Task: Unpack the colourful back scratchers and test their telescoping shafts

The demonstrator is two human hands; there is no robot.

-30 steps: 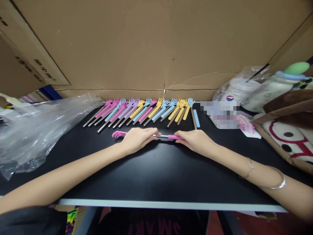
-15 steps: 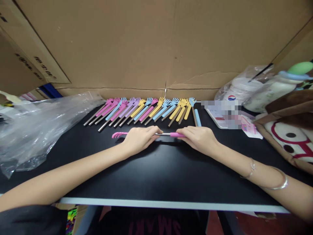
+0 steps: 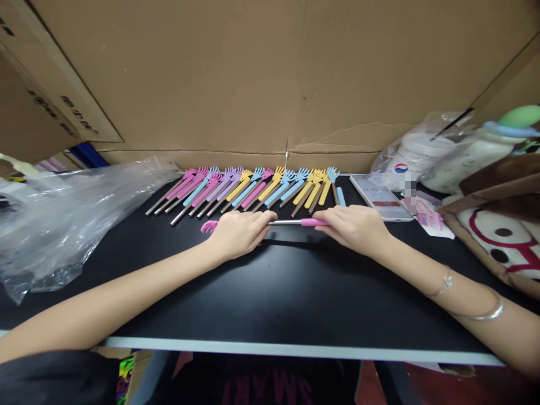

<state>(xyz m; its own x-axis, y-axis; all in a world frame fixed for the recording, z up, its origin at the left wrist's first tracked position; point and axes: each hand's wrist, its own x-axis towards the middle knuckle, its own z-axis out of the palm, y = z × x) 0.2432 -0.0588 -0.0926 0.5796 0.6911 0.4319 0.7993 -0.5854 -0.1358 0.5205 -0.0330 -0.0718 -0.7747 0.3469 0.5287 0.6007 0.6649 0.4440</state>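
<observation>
A pink back scratcher (image 3: pixel 314 223) with a metal rod lies level between my hands, a little above the black table. My left hand (image 3: pixel 240 232) is closed round it near the claw head, whose pink fingers stick out to the left. Around the pink handle sleeve my right hand (image 3: pixel 352 229) is closed, hiding its right end. Just beyond my hands lies a slanting row of back scratchers (image 3: pixel 253 191) in pink, blue, purple and yellow, claws toward the back. At the right end of that row is a blue one (image 3: pixel 341 196), partly behind my right hand.
A clear plastic bag (image 3: pixel 80 219) spreads over the table's left side. Rightward lie a phone (image 3: pixel 379 197) and a pink-white card (image 3: pixel 434 222), with a bagged cup (image 3: pixel 417 154), a bottle (image 3: pixel 476 157) and a brown plush item (image 3: pixel 502 225). Cardboard (image 3: pixel 236 79) walls the back.
My right hand has shifted right and slightly up, my left hand slightly up. More bare metal rod shows between them, and less of the claw end sticks out at left.
</observation>
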